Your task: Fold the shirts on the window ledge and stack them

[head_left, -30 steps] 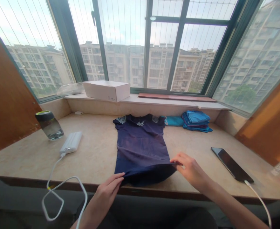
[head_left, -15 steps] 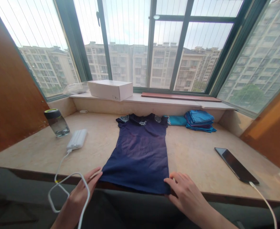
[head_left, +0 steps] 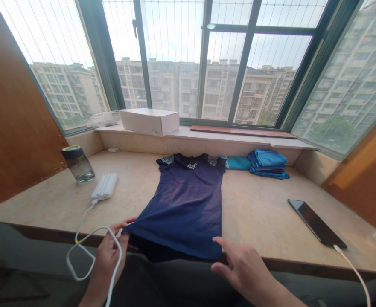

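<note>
A navy short-sleeved garment lies spread on the stone sill, its neckline toward the window and its hem at the front edge. My left hand pinches the hem's left corner and holds it slightly raised, so the hem gapes beneath. Near the hem's right corner is my right hand, thumb and index finger apart, the index fingertip at the cloth. A white cable loops in front of my left hand and forearm.
Folded blue clothes and a flat turquoise piece lie at the back right. A phone is on the right. A bottle and white power bank stand left. A white box sits on the ledge.
My left hand has pulled the hem's left corner outward to the left and lifted it. My right hand has shifted slightly left, its thumb and index finger now wider apart.
</note>
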